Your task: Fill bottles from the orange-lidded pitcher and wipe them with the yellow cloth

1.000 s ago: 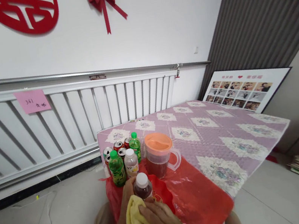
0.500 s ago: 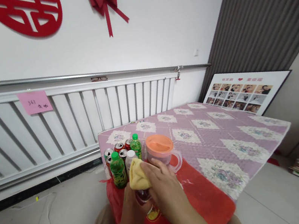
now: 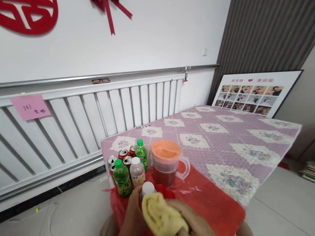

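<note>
My left hand (image 3: 134, 211) is closed around a white-capped bottle (image 3: 148, 188), whose lower part is hidden behind the cloth and my fingers. A bunched yellow cloth (image 3: 159, 215) is gripped in my right hand (image 3: 195, 224), in front of the bottle, a loose end hanging down. Just beyond my left hand stand a green-capped green bottle (image 3: 122, 179) and a second white-capped bottle (image 3: 137, 172) with a pale label. To the right of these is a clear pitcher (image 3: 165, 178) with an orange lid and brown liquid inside.
Several opened drink cans (image 3: 123, 154) and another green bottle (image 3: 141, 155) stand behind the nearer bottles. Red plastic sheeting (image 3: 213, 201) covers the near corner of the purple floral bed surface (image 3: 190, 126). A white radiator (image 3: 82, 122) runs along the wall.
The cloth has come off the bottle's top toward me and down, showing its white cap. My right hand moved with it. The view has shifted slightly.
</note>
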`<move>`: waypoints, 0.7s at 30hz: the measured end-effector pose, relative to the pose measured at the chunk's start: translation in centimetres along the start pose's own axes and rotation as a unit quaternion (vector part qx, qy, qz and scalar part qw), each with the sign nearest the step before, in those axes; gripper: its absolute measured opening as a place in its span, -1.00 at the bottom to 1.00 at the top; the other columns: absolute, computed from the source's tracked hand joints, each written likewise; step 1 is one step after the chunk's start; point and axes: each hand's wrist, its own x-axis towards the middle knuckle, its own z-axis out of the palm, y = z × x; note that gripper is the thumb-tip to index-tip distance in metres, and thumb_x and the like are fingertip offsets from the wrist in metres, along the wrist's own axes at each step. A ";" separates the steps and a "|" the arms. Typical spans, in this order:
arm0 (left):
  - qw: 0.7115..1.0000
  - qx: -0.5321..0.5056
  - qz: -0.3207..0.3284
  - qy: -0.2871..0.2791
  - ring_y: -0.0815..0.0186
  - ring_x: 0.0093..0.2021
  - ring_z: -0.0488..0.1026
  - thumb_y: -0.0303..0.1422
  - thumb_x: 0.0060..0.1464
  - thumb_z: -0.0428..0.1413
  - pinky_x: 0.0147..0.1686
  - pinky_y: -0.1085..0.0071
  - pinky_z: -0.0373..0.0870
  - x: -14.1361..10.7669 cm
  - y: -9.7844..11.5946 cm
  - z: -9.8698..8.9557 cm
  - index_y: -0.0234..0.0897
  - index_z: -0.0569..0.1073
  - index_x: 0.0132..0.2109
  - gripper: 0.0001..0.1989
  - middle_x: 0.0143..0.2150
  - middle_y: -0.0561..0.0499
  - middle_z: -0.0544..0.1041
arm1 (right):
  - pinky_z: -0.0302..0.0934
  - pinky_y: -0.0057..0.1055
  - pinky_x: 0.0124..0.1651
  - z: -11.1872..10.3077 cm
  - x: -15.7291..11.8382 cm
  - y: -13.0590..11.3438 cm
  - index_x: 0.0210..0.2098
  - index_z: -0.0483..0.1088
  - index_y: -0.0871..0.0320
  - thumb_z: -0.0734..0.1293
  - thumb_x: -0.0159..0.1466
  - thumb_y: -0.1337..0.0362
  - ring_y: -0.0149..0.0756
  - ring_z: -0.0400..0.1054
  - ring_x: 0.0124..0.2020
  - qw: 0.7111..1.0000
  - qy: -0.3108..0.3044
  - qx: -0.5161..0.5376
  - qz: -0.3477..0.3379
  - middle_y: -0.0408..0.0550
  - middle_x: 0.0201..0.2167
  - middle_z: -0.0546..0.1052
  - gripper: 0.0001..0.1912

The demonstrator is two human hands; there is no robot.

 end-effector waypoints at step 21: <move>0.967 -0.072 -0.055 -0.237 0.03 0.10 0.44 -0.37 -0.18 0.35 0.08 0.13 0.39 1.2 1.0 -3.8 -0.18 0.26 0.21 -0.22 0.11 -0.10 0.51 | 0.38 -0.15 -0.16 4.4 1.4 5.8 -0.01 0.34 0.18 0.34 0.16 0.00 -0.03 0.51 -0.19 0.898 0.096 0.313 0.293 0.09 -0.16 0.60 -0.49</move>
